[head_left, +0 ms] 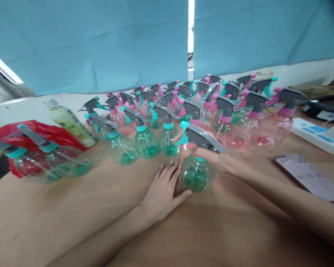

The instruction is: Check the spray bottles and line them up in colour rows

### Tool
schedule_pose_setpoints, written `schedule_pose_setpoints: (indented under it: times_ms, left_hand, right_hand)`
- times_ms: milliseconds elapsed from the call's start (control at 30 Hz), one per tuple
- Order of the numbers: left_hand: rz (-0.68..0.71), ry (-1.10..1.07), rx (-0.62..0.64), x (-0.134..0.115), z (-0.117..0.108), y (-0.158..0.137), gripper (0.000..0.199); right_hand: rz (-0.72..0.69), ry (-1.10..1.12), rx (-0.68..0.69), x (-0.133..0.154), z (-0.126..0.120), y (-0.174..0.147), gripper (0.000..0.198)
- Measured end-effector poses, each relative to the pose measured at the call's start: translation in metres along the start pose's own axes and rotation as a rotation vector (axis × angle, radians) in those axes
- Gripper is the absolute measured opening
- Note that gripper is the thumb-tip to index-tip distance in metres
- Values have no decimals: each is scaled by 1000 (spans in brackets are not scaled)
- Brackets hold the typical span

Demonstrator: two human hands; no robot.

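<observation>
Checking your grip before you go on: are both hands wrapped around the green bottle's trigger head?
No: only the right hand holds the green spray bottle at its neck; the left hand lies flat beside it.

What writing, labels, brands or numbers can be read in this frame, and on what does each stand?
Nothing can be read here.
Drink bottle by the red bag: label print, too blurred.
Phone on the table: screen blurred out; faint digits, unreadable.
White box at right: blue marks, too small.
Spray bottle between left hand and right hand: no label seen.
</observation>
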State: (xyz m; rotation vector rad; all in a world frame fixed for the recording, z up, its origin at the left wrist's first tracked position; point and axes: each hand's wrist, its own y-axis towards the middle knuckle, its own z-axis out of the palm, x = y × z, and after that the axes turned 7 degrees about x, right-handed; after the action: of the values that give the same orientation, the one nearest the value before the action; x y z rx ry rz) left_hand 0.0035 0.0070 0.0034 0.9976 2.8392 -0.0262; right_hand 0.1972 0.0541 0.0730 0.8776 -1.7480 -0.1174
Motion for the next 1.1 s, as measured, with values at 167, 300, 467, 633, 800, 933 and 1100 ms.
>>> schedule_pose_setpoints:
  times_ms: [167, 300, 467, 633, 800, 933, 1100]
  left_hand:
    - [-2, -9, -14, 1, 0, 0, 63]
    - [6, -16, -18, 1, -1, 1, 62]
    - [13, -52, -38, 0, 1, 1, 59]
    - [7, -161, -51, -1, -1, -1, 64]
    - [-1, -338, -149, -2, -4, -6, 69]
    - [-22, -464, -217, -1, -4, -15, 75]
    - [-113, -529, -282, 10, -8, -43, 78]
  right_hand:
    - [-97, 122, -20, -8, 3, 0, 19]
    - [-107, 114, -23, -11, 3, 0, 24]
    - [-76, 113, -23, -10, 3, 1, 31]
    - [-63, 157, -46, -6, 4, -1, 34]
    - [-25, 166, -87, -4, 12, 0, 33]
    - [-6, 147, -88, -3, 28, 6, 26]
    - [-19, 116, -65, 6, 62, 21, 23]
